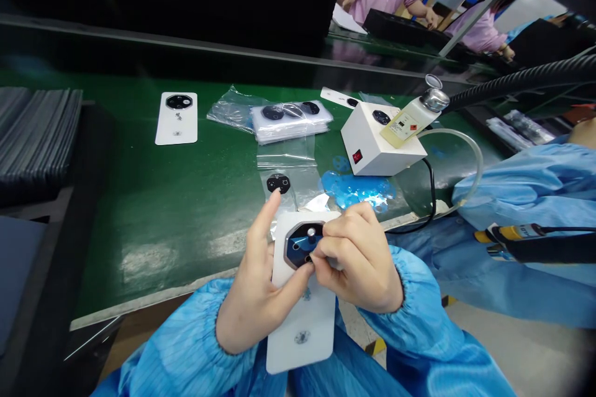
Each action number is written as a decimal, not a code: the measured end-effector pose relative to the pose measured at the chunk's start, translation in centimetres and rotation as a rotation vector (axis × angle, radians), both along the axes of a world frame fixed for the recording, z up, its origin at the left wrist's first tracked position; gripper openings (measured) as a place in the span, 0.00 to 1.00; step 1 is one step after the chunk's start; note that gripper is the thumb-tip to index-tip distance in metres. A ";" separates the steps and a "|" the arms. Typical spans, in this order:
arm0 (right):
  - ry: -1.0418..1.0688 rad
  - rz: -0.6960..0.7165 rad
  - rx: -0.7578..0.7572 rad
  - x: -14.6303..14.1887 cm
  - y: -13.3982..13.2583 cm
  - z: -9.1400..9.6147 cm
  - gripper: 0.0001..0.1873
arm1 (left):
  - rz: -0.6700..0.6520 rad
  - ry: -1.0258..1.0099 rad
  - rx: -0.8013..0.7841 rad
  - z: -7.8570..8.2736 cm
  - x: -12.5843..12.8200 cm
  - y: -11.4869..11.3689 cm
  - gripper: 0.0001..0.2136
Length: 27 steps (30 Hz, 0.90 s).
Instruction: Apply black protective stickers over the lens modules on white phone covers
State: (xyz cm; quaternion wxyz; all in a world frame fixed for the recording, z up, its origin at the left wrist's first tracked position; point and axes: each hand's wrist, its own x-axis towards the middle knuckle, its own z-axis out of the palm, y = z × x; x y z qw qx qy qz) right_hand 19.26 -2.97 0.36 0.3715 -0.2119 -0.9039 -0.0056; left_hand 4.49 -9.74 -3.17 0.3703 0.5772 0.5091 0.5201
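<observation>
A white phone back cover hangs tilted over the bench's front edge, with an octagonal black camera lens plate near its top. My left hand grips the cover from the left, its thumb by the plate's lower edge and its index finger stretched upward. My right hand is closed in a pinch at the plate's right side. A shiny blue film shows on the plate at those fingertips, which partly hide it. Just beyond lies a clear plastic bag with a black lens plate on it.
Blue film pieces lie before a white box bearing a pump bottle. Bagged lens plates and another white cover lie farther back. Dark sheets stand at left. A co-worker's blue sleeve is at right.
</observation>
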 end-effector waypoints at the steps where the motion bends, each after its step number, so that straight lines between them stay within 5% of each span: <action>1: -0.003 -0.013 0.012 0.0 -0.3 0.1 0.03 | -0.009 0.004 0.013 -0.1 0.0 0.0 0.36; 7: -0.030 0.078 -0.056 0.1 -2.0 0.6 0.04 | 0.201 0.107 0.028 -0.1 -0.5 0.8 0.25; 15: 0.084 -0.103 -0.236 0.3 0.1 0.8 0.10 | 0.128 0.194 0.128 -0.6 -0.1 0.2 0.29; 27: 0.019 -0.105 -0.234 -0.3 0.3 1.3 0.04 | 0.095 0.335 0.282 -0.8 -0.2 0.1 0.35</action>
